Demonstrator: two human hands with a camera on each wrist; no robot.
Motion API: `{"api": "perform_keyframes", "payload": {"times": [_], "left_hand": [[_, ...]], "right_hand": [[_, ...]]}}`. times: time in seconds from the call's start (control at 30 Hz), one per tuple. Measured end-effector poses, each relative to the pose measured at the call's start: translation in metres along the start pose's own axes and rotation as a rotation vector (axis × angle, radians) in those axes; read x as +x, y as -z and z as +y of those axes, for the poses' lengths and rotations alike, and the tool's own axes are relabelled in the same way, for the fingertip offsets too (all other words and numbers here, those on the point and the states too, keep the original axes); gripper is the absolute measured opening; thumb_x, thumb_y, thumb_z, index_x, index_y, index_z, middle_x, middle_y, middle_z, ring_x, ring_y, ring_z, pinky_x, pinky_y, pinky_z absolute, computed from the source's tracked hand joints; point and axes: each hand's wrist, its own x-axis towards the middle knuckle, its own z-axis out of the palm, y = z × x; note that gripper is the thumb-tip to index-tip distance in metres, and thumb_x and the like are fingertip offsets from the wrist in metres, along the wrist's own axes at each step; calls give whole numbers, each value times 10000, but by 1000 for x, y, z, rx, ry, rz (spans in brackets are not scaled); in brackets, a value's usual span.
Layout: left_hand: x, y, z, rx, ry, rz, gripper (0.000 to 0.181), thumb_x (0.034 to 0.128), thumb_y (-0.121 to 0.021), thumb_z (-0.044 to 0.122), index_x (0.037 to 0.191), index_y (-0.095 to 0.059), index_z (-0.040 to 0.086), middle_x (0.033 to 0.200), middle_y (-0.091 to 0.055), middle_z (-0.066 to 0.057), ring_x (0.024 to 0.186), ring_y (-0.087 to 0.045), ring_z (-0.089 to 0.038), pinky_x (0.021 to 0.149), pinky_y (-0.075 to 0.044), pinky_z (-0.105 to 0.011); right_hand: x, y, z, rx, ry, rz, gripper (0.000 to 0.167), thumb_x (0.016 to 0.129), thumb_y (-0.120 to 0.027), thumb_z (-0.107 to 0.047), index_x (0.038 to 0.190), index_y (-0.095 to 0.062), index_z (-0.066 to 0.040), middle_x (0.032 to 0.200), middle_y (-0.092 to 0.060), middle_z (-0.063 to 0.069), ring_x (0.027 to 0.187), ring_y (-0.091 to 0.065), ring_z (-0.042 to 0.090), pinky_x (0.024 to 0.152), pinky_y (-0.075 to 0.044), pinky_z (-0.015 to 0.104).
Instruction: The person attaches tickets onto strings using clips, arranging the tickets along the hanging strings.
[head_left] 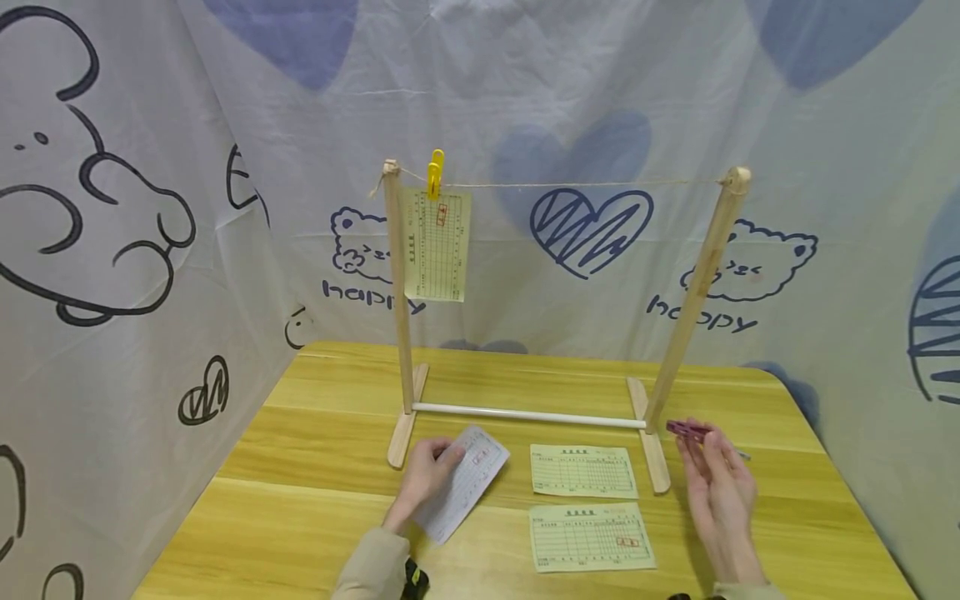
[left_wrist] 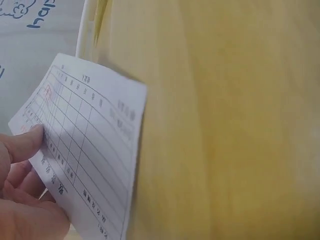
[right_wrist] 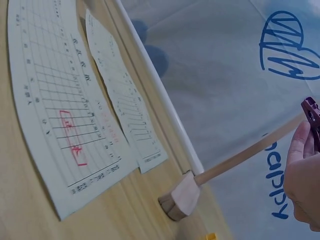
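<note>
My left hand (head_left: 431,479) pinches a white printed receipt slip (head_left: 467,483) between thumb and fingers, tilted above the table. In the left wrist view the slip (left_wrist: 90,135) shows a ruled grid and a red stamp. On the right, my right hand (head_left: 720,492) holds a purple clothespin (head_left: 686,430) by its fingertips, beside the rack's right foot. Two pale green receipt slips (head_left: 583,471) lie flat between the hands, the nearer slip (head_left: 577,554) bearing a red stamp. A yellow clothespin (head_left: 435,177) clips another green slip (head_left: 438,258) to the string.
A wooden rack stands at the table's back, with left post (head_left: 401,317), right post (head_left: 697,292), a string (head_left: 570,184) across the top and a white rod (head_left: 525,414) below. Behind my right hand, a small grey-blue piece (head_left: 743,455) shows partly. A patterned curtain (head_left: 480,83) hangs behind.
</note>
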Motion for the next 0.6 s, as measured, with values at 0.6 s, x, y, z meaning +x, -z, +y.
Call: {"api": "perform_keyframes", "payload": {"times": [0.6], "left_hand": [[3, 2, 29, -210, 4, 172, 204, 940, -700, 105, 1014, -724, -84, 884, -762, -246, 651, -613, -10, 593, -484, -148]], "right_hand": [[3, -35, 8, -15, 44, 52, 218, 1022, -475, 1, 1188, -603, 59, 1076, -689, 170, 984, -724, 253, 900, -598, 313]]}}
